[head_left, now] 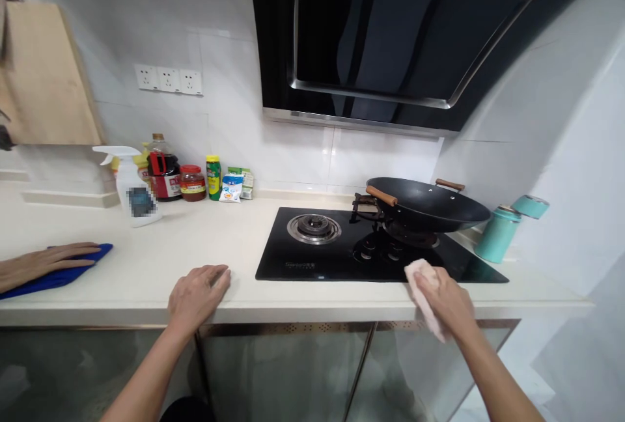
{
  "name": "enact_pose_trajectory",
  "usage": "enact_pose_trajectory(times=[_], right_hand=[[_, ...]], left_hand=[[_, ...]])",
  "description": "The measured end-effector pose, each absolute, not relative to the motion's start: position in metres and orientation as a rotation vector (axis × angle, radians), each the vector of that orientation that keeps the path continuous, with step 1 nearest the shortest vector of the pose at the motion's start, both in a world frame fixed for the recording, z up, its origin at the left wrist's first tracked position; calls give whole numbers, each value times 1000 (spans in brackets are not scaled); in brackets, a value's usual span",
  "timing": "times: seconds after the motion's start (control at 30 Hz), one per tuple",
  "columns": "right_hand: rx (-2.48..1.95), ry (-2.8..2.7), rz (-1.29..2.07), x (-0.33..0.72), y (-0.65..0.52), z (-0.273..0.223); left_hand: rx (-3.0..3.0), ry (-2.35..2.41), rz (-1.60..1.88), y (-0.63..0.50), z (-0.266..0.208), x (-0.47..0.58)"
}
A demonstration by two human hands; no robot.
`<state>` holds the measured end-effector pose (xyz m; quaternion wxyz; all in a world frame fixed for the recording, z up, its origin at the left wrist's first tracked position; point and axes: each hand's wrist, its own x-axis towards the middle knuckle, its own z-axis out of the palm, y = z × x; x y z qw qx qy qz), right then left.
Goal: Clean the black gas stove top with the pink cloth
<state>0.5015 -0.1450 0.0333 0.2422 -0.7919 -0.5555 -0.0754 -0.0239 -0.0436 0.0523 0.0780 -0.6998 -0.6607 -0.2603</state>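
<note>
My left hand (pixel 198 292) rests on the cream countertop near its front edge, left of the stove. Its fingers lie bent on the surface, the thumb a little apart, and nothing is in them. In my right hand (pixel 446 301) a pale pink cloth (pixel 424 285) is gripped, part of it hanging over the counter's front edge. That hand is at the front rim of the black glass gas stove (pixel 336 266). A black wok (pixel 430 204) with wooden handles sits on the right burner. The left burner (pixel 314 228) is uncovered.
At far left another person's hand (pixel 58 262) presses a blue cloth (pixel 105 251) on the counter. A white spray bottle (pixel 131 181), sauce bottle (pixel 163 168), red-lidded jar (pixel 193 184) and packets stand along the wall. A teal flask (pixel 498 236) is at right. Overhead hangs a range hood (pixel 361 99).
</note>
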Motion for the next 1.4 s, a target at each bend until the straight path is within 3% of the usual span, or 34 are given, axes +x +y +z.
enact_pose_trajectory(times=[0.17,0.33,0.6,0.77,1.2,1.4], right_hand=[[-2333,-1174,-40,569,-171,39],[-2204,-1098,243,609,-193,51],[-2395,-963,-206,609,-159,37],[-2402,-1304,-272,530,-138,36],[-1739,-1899,-274,234,-101,47],[-1483,-1889,0,182,-95,46]], left_hand=[[-2154,-1930,-826,-39,51,-30],[-2144,-1932,-901,-37,50,-29],[-2104,-1969,-942,-40,50,-23],[-2042,-1963,-984,-41,46,-20],[-2002,-1858,-1100,-42,40,-19],[-2099,-1877,-1443,-40,42,-26]])
